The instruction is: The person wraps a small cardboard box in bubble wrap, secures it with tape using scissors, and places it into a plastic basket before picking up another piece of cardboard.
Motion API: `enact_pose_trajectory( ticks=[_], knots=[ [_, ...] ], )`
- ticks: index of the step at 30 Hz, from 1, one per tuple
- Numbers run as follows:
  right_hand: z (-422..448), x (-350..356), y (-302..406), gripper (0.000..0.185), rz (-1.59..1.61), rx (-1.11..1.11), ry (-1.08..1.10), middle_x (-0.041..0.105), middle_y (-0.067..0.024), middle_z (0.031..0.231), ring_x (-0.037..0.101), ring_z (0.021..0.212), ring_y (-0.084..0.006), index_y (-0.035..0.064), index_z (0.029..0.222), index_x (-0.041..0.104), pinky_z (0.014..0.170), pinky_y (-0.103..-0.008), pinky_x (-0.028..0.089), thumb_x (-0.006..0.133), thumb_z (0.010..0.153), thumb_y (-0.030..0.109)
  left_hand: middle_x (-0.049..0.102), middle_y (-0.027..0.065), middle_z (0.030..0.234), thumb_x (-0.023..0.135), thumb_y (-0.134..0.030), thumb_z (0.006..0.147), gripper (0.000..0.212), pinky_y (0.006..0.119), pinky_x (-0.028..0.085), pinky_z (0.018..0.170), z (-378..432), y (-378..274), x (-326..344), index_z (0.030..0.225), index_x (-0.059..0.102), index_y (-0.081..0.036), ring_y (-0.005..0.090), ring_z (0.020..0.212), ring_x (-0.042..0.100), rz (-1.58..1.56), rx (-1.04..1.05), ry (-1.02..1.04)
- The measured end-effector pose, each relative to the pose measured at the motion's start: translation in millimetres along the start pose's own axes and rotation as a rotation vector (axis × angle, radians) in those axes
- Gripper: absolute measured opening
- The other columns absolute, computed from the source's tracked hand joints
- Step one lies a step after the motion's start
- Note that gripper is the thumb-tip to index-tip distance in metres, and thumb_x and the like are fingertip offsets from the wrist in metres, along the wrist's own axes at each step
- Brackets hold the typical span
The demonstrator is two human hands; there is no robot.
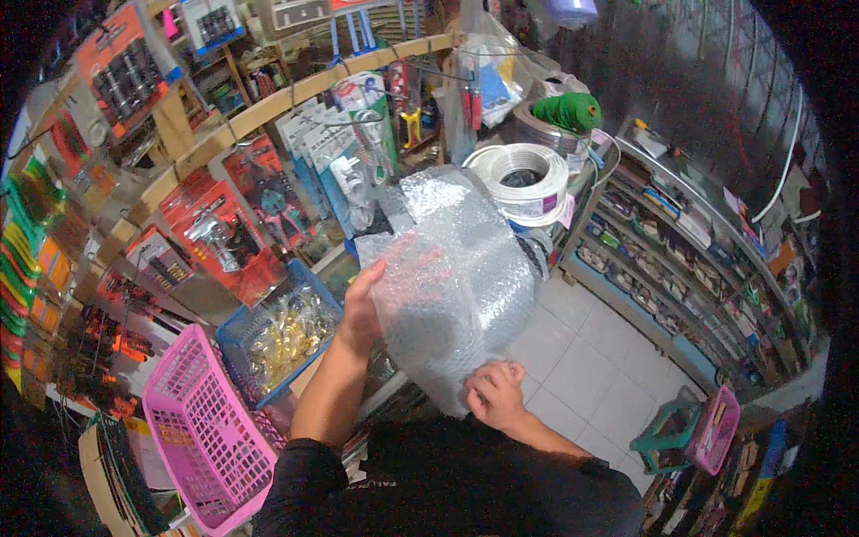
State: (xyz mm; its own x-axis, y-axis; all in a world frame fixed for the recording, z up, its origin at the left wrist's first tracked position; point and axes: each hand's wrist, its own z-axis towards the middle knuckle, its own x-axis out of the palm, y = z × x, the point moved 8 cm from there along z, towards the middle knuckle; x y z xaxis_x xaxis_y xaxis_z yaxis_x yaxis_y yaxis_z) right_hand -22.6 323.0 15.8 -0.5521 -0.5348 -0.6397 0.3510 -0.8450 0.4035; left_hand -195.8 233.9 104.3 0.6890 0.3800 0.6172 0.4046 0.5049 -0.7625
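Note:
A sheet of clear bubble wrap (463, 282) spreads in front of my chest. My left hand (376, 295) grips its left side, the thumb on top and the fingers showing blurred through the plastic from behind. At the lower right edge, the curled fingers of my right hand (496, 396) pinch the wrap near my shirt. Some of the sheet's far end lies in front of a coil of white cable (527, 178), and I cannot tell whether they touch.
A blue basket (231, 335) of small bagged brass-coloured parts and an empty pink basket (208, 436) stand at left. Carded tools (225, 241) hang from a wooden rail (295, 94). A spool of green twine (567, 113) sits beyond the cable. Shelving (664, 255) stands right, above the tiled floor (577, 362).

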Motion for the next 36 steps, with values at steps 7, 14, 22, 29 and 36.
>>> enact_pose_trajectory(
  ticks=[7,14,22,29,36],
  knots=[
    [14,16,7,0.033,0.251,0.095,-0.073,0.050,-0.0071,0.096,0.051,0.087,-0.0206,0.0097,0.098,0.052,0.077,-0.0356,0.035,0.066,0.068,0.008,0.032,0.0258,0.134,0.037,-0.037,0.083,0.062,0.050,0.037,0.092,-22,-38,-10,0.137,0.025,-0.007,0.0434,0.119,0.037,-0.024,0.056,-0.062],
    [27,58,-30,0.077,0.954,0.728,0.017,0.048,-0.0047,0.098,0.042,0.057,-0.0063,0.0021,0.126,0.036,0.051,-0.0213,0.038,0.079,0.065,0.018,0.033,0.0255,0.133,0.037,-0.039,0.083,0.060,0.058,0.041,0.084,-41,-63,-14,0.134,0.031,-0.008,0.0496,0.115,0.037,-0.250,0.086,0.083],
    [31,74,-3,0.043,0.810,0.584,0.564,0.046,0.0043,0.067,0.038,0.059,-0.0062,0.0019,0.100,0.058,0.056,-0.0207,0.036,0.075,0.070,0.027,0.035,0.0251,0.132,0.036,-0.039,0.085,0.056,0.056,0.033,0.093,-43,-69,-23,0.133,0.033,-0.010,0.0470,0.115,0.039,-0.587,0.073,0.031],
    [30,54,12,0.021,1.328,0.684,0.478,0.061,-0.0021,0.083,0.056,0.081,-0.0116,0.0019,0.097,0.060,0.074,-0.0271,0.045,0.063,0.080,0.014,0.044,0.0191,0.127,0.034,-0.054,0.085,0.065,0.050,0.034,0.095,-45,-84,-40,0.128,0.039,-0.005,0.0374,0.112,0.045,-0.405,0.214,-0.152],
    [76,20,-4,0.044,1.641,0.797,-0.343,0.049,-0.0102,0.120,0.050,0.106,-0.0235,0.0051,0.126,0.036,0.090,-0.0394,0.042,0.052,0.087,0.015,0.031,0.0151,0.138,0.022,-0.071,0.079,0.086,0.050,0.026,0.100,-63,0,-45,0.136,0.024,-0.008,0.0351,0.125,0.030,-0.220,0.131,-0.150]
  ],
)
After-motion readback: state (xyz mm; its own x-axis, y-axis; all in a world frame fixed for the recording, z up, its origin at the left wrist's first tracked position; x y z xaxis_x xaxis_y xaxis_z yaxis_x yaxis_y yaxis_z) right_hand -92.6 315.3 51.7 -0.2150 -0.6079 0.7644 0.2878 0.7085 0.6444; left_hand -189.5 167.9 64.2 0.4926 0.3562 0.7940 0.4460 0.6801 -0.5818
